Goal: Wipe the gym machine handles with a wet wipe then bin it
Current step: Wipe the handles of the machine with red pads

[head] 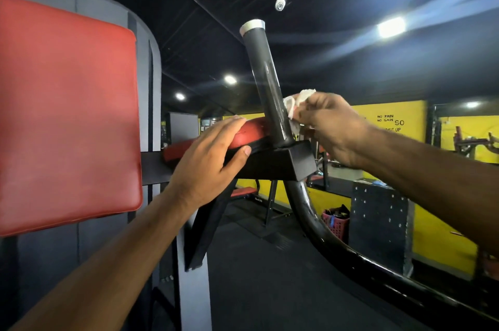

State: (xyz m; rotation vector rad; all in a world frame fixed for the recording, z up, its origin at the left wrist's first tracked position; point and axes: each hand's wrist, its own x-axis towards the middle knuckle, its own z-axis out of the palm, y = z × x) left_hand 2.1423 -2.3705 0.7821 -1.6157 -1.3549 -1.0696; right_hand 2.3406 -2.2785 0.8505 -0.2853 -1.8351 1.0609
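A black upright handle (266, 79) with a silver end cap rises from the machine's black bracket (286, 162) at the centre. My right hand (333, 127) holds a crumpled white wet wipe (294, 105) against the right side of the handle's lower part, which looks shiny and wet. My left hand (209, 162) rests over the red arm pad (251, 132) just left of the handle, with the fingers across the top and the thumb against the pad's black edge.
A large red back pad (67, 114) fills the left on the grey machine frame. A curved black tube (324, 236) sweeps down to the lower right. Beyond it stand a black perforated box (379, 225), a pink basket (336, 224) and yellow walls.
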